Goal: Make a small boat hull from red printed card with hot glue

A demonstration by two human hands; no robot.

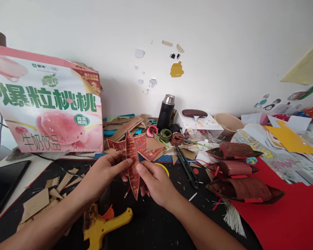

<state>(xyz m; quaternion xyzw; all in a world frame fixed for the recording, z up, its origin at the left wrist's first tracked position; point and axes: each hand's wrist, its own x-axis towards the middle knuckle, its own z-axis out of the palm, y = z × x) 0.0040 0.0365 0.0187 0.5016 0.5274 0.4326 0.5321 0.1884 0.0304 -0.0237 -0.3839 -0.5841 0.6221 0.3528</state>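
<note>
A narrow boat-shaped piece of red printed cardboard [132, 166], pointed at both ends, is held nearly upright between my two hands. My left hand [117, 165] pinches its left side, thumb on the near face. From the right, my right hand [153, 177] grips the other edge with thumb and fingers. Some fingertips of both hands are hidden behind the piece. Below them on the dark mat lies a yellow glue gun [104, 227] with an orange trigger. A dark green utility knife [186, 168] rests to the right of my right hand.
Cardboard scraps [38, 205] lie at left, near a phone [7, 187]. A large pink drink box [47, 104] stands behind. Three small brown model boats [240, 168] sit at right by red corrugated sheet [292, 211]. A black thermos [165, 114] and paint pots [165, 135] stand at the back.
</note>
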